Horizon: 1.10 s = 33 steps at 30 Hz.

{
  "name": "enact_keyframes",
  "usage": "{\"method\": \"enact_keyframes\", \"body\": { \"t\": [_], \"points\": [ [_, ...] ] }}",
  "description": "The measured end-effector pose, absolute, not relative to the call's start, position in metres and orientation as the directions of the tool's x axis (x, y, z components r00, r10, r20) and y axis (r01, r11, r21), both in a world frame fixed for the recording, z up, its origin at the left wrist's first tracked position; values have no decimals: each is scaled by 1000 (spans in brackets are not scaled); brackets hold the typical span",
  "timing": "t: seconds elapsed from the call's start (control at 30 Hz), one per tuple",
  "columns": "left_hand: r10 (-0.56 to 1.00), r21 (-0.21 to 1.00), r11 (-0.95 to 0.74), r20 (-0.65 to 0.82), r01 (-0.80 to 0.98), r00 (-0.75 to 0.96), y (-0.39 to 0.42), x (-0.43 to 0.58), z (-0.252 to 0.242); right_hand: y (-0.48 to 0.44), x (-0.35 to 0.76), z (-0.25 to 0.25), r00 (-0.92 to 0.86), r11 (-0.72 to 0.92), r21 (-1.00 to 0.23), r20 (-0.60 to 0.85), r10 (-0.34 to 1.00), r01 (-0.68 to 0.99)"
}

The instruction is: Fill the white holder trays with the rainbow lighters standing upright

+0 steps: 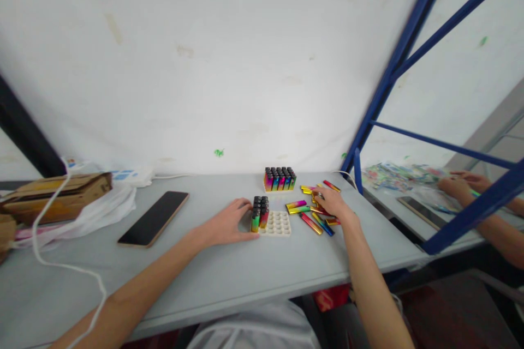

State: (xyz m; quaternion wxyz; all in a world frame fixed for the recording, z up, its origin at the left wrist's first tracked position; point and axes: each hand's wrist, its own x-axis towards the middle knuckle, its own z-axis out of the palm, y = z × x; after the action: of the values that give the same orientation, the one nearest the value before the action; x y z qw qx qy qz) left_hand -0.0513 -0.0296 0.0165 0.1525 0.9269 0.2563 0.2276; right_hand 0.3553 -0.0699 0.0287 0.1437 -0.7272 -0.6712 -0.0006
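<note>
My left hand (229,223) rests on the grey table (213,272), its fingers curled against the left side of a white tray with round holes (278,223). Several rainbow-coloured lighters (259,212) stand upright in the tray's left end. My right hand (333,204) lies over a loose pile of lighters (313,218) to the right of the tray, fingers bent onto them. I cannot see whether it holds one. Behind the tray stands a full block of lighters (279,179).
A dark phone (154,218) lies left of my hands. Further left are a cardboard box (53,193), a white plastic bag (102,210) and a white cable (61,267). A blue metal frame (385,87) stands at right; beyond it another person's hands (458,185) work.
</note>
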Motion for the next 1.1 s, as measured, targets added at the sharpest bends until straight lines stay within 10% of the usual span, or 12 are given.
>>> {"method": "enact_keyframes", "body": {
  "t": [1.1],
  "points": [
    [564,412,-805,307,427,767,-32,-50,24,-65,355,22,167,-90,-280,267,949,956]
  ]
}}
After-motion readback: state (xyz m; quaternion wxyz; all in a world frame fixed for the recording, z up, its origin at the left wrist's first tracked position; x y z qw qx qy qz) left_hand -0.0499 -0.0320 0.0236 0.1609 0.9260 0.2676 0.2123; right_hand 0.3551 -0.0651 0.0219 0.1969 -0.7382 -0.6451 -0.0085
